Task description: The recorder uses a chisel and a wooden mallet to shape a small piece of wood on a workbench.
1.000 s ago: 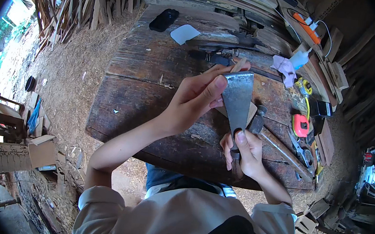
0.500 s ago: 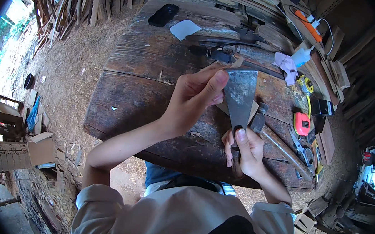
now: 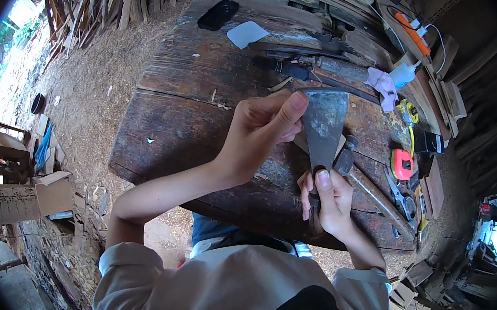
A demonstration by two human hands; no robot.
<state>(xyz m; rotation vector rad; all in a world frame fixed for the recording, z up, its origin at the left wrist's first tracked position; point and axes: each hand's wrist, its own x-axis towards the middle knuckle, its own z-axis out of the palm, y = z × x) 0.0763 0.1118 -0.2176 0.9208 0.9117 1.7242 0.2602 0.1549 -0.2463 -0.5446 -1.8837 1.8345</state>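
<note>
My right hand (image 3: 329,201) is wrapped round the handle of a scraper, its thumb along the narrow neck. The scraper (image 3: 326,122) has a flat, grey, worn metal blade that widens toward the far end and points away from me. My left hand (image 3: 263,129) pinches the far left corner of the blade between thumb and curled fingers. Both hands are above the worn wooden table (image 3: 172,129). Just right of my right hand lies a hammer (image 3: 382,200), its dark head beside the blade. Part of a flat pale piece shows behind the blade.
A red tape measure (image 3: 402,165), a yellow tape measure (image 3: 409,113) and scissors (image 3: 404,203) lie at the right. Farther back are a cloth (image 3: 383,87), a pale blue bottle (image 3: 403,73), an orange power strip (image 3: 411,33), a black tray (image 3: 218,15) and a white sheet (image 3: 247,34).
The scraper and both hands have shifted very slightly to the right in the picture. My grip on the handle and on the blade's corner stays the same.
</note>
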